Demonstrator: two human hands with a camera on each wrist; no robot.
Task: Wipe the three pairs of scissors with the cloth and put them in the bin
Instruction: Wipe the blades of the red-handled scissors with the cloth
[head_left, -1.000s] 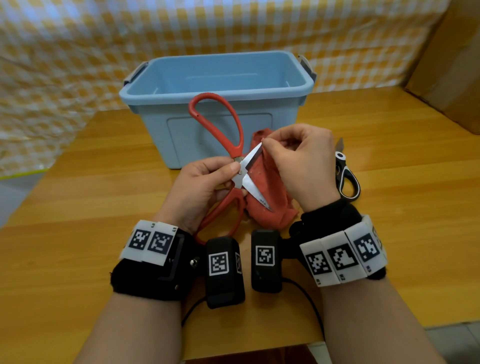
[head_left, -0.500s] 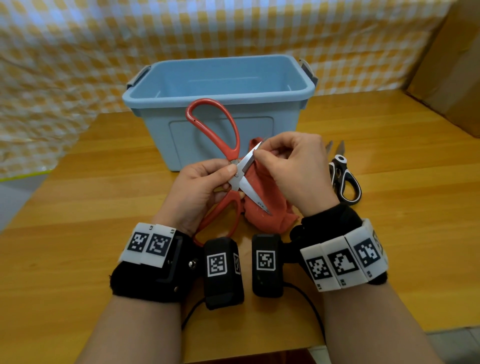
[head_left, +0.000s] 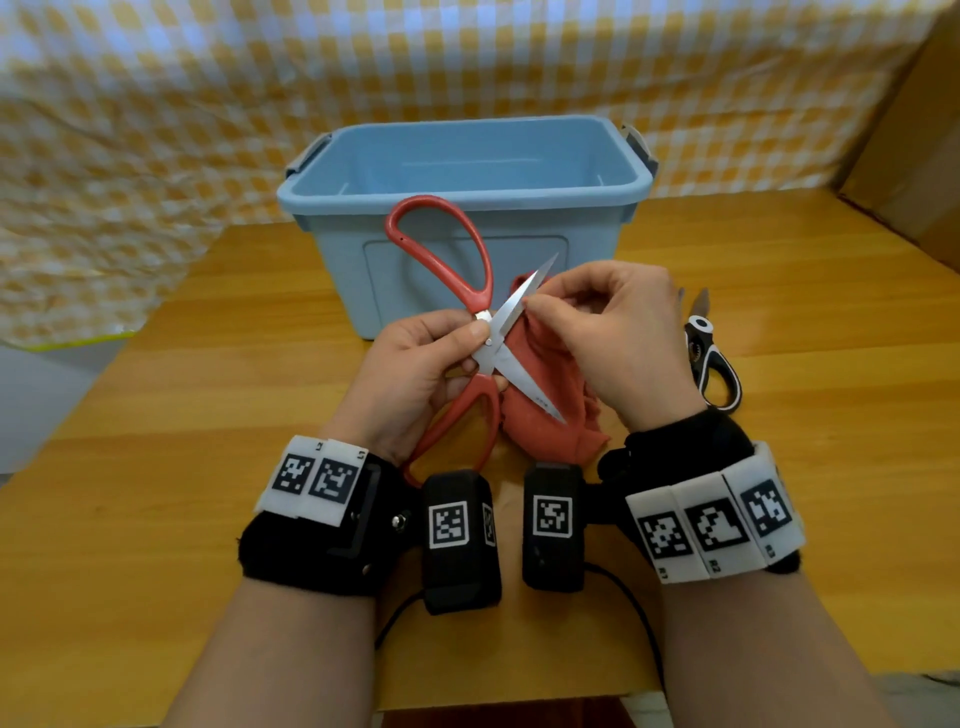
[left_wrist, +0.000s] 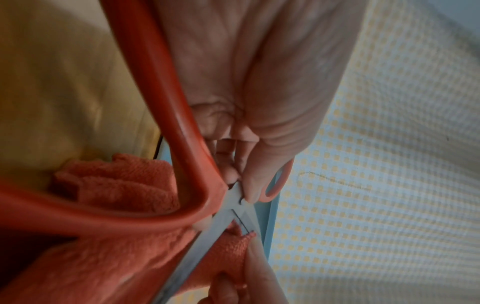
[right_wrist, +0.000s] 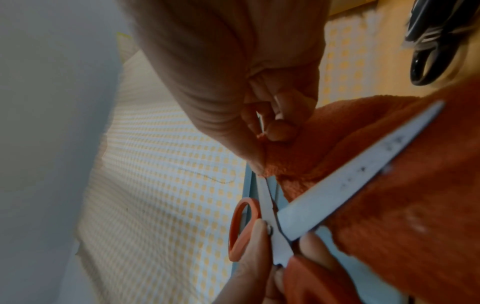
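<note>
Pinching red scissors (head_left: 470, 291) at the pivot (blades spread), left hand (head_left: 415, 374), right hand (head_left: 618, 332) seemingly pressing cloth (head_left: 540, 415) against blade

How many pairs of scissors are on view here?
2. The red-handled scissors are held open in the left hand, above the table, against the cloth. The black-and-white scissors lie on the table beyond the right hand. A third may be hidden.

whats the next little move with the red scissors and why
Probably slide the right hand, pinching the cloth on the upper blade, out toward that blade's tip. The left hand steadies the red scissors open at the pivot, and the tip stands bare above the cloth. The bin looks empty.
</note>
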